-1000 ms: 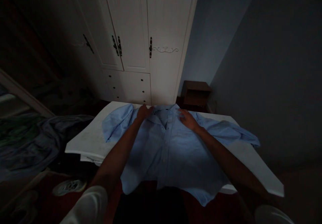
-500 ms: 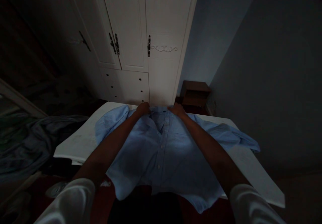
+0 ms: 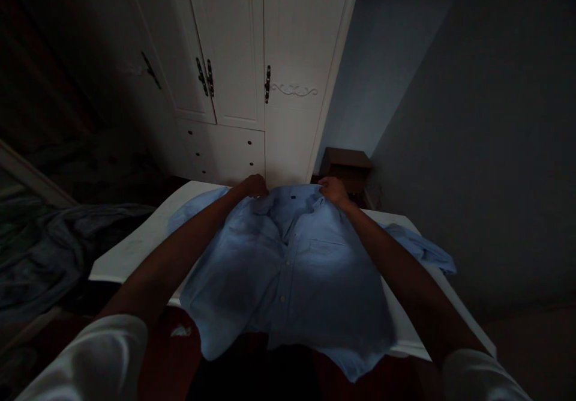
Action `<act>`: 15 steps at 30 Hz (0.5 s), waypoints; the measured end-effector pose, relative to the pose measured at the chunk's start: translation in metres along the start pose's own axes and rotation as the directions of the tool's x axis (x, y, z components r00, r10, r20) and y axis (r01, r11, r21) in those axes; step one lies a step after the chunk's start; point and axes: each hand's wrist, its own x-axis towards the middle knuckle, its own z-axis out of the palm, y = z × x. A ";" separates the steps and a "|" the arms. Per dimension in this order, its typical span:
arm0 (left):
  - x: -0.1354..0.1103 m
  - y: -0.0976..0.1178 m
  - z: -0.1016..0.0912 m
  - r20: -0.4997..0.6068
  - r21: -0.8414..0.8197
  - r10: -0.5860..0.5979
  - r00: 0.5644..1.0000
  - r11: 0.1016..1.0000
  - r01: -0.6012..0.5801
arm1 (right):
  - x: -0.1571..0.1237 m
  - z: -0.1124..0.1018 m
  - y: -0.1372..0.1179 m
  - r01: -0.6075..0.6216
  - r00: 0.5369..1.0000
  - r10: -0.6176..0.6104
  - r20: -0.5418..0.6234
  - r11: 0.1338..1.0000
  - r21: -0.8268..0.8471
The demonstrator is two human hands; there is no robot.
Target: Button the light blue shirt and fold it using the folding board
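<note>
Over white board (image 3: 135,242), left hand (image 3: 256,185) and right hand (image 3: 333,190) pinch shirt (image 3: 330,269).

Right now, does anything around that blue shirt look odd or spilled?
A small pale scrap lies on the red floor, left of the blue shirt; it looks stray, though too dim to identify. The hem overhangs the white table. No spill shows.

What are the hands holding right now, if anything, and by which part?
The light blue shirt: the left hand grips it by one shoulder beside the collar, the right hand by the other shoulder.
</note>
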 end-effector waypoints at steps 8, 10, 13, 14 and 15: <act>0.000 0.013 0.013 0.025 0.048 -0.057 0.998 0.997 0.056 | -0.009 -0.006 0.002 0.036 0.999 -0.038 0.034 0.998 0.054; -0.004 0.009 0.012 -0.044 0.068 -0.065 0.997 0.995 0.068 | -0.010 -0.007 0.005 0.014 1.000 -0.015 0.023 0.999 0.045; -0.006 0.004 0.007 -0.235 0.077 -0.082 0.968 0.992 0.103 | -0.010 -0.010 0.010 -0.035 0.999 0.034 0.008 0.999 0.022; -0.005 0.004 0.005 -0.304 0.069 -0.089 0.949 0.991 0.115 | -0.009 -0.011 0.011 -0.050 0.999 0.050 0.006 0.999 0.018; -0.002 0.005 0.005 -0.363 0.057 -0.095 0.927 0.991 0.124 | -0.008 -0.012 0.013 -0.063 0.998 0.063 0.005 0.998 0.018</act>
